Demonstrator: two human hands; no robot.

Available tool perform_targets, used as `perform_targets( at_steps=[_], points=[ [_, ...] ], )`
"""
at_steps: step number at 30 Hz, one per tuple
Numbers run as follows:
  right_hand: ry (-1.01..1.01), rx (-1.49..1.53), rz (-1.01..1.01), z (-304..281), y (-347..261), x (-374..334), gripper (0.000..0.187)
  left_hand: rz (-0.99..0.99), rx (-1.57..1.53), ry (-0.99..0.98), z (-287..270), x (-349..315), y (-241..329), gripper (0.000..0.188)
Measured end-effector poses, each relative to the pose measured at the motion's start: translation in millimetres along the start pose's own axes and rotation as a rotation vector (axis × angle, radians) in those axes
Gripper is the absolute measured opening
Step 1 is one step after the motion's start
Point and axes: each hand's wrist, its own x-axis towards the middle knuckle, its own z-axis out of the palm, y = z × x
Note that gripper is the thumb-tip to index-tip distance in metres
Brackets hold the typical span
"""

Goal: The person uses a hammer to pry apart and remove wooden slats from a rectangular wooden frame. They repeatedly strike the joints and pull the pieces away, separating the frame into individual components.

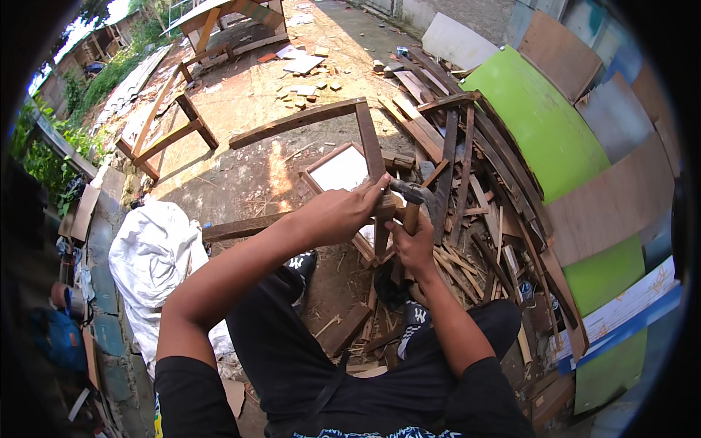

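Observation:
My right hand (412, 247) is closed round the wooden handle of a hammer (410, 193). Its dark metal head lies right beside the fingertips of my left hand (347, 212). That left hand is closed at the corner of a brown wooden frame (307, 122), where an upright bar meets a crosspiece. Whether a nail is between its fingers is hidden. The frame stands in front of my knees, its bars reaching out to the left. Just behind the corner a smaller wood-edged frame with a white panel (337, 170) leans at a slant.
A heap of long boards and scrap wood (467, 157) lies to the right. Green and brown panels (540, 124) stand beyond it. At my left is a white sack (157, 248). Farther off are another wooden frame (171, 139), scattered broken pieces (303, 64) and a wooden structure (234, 29).

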Motion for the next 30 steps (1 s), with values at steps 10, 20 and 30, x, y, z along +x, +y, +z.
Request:
perform_targets(
  at_steps=[10, 20, 30],
  points=[
    [0.019, 0.068, -0.076, 2.8, 1.5, -2.1, 0.028, 0.045, -0.11, 0.048, -1.7, -2.5, -2.5, 0.076],
    [0.014, 0.05, -0.138, -0.5, 6.6, -1.6, 0.024, -0.054, -0.042, 0.017, -0.3, 0.4, 5.7, 0.077],
    [0.01, 0.056, -0.031, -5.1, -3.2, -6.2, 0.026, -0.161, -0.017, -0.004, -7.2, 1.3, 20.0, 0.075]
  ],
)
